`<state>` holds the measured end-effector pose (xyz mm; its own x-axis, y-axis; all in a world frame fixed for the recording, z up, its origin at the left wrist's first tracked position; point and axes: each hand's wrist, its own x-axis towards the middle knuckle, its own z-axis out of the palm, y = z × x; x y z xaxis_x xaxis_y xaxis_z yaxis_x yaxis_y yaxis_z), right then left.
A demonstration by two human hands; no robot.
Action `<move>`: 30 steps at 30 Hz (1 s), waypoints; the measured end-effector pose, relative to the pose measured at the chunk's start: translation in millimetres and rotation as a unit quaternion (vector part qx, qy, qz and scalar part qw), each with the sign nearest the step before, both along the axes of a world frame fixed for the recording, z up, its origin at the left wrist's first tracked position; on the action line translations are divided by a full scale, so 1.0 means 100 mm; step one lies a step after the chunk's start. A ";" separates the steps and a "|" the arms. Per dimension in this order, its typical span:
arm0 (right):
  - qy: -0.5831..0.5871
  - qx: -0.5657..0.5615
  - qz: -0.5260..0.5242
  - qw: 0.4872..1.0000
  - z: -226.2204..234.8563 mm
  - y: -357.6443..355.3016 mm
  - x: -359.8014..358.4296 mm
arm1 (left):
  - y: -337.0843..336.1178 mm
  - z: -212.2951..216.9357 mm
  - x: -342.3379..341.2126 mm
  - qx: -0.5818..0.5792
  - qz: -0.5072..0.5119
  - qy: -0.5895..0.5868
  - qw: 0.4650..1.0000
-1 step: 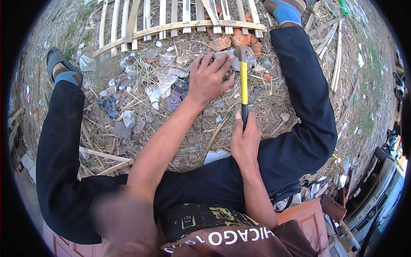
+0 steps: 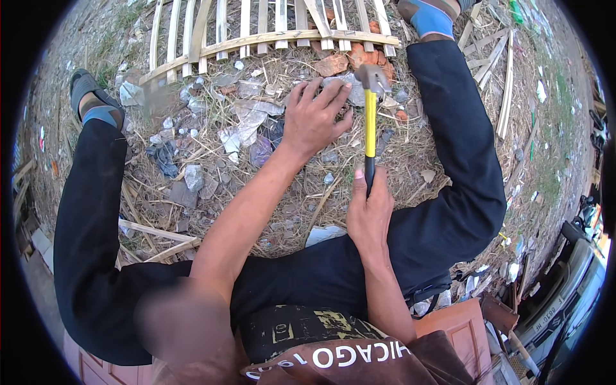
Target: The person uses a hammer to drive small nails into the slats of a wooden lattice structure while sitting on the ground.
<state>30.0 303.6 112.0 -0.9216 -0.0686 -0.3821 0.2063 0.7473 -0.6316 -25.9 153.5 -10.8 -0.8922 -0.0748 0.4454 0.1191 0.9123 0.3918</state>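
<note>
My right hand (image 2: pixel 371 208) is closed around the black grip of a claw hammer (image 2: pixel 370 125) with a yellow shaft. The hammer's metal head points away from me, just right of a grey stone (image 2: pixel 355 95). My left hand (image 2: pixel 317 117) is palm down with its fingers spread. Its fingertips reach the left side of that stone; whatever lies under the palm is hidden.
A slatted wooden frame (image 2: pixel 269 38) lies ahead, with reddish brick pieces (image 2: pixel 364 56) beside it. Loose wooden strips (image 2: pixel 505 83) lie right of my right leg (image 2: pixel 459 128). Straw, rubble and plastic scraps (image 2: pixel 247 122) cover the ground between my legs.
The hammer's head has shifted slightly to the right and away from my left fingers. My left hand has stayed almost where it was.
</note>
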 end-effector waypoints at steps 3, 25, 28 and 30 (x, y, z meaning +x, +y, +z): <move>0.005 -0.020 -0.015 1.000 0.11 -0.02 -0.01 | 0.01 0.03 0.01 -0.005 0.001 -0.007 1.000; -0.033 0.018 0.007 0.999 -0.13 0.09 -0.04 | 0.00 0.05 0.02 -0.003 0.006 -0.009 1.000; -0.010 -0.003 -0.007 1.000 -0.03 0.06 -0.06 | 0.03 0.03 -0.02 -0.001 0.002 -0.007 1.000; -0.004 -0.027 -0.026 0.999 0.11 0.00 -0.06 | 0.02 0.04 0.00 -0.003 0.002 -0.014 1.000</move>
<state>23.6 304.0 123.4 -0.9215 -0.0414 -0.3862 0.2488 0.7008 -0.6686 -25.5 155.4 -6.7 -0.9042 -0.0757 0.4204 0.1044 0.9151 0.3894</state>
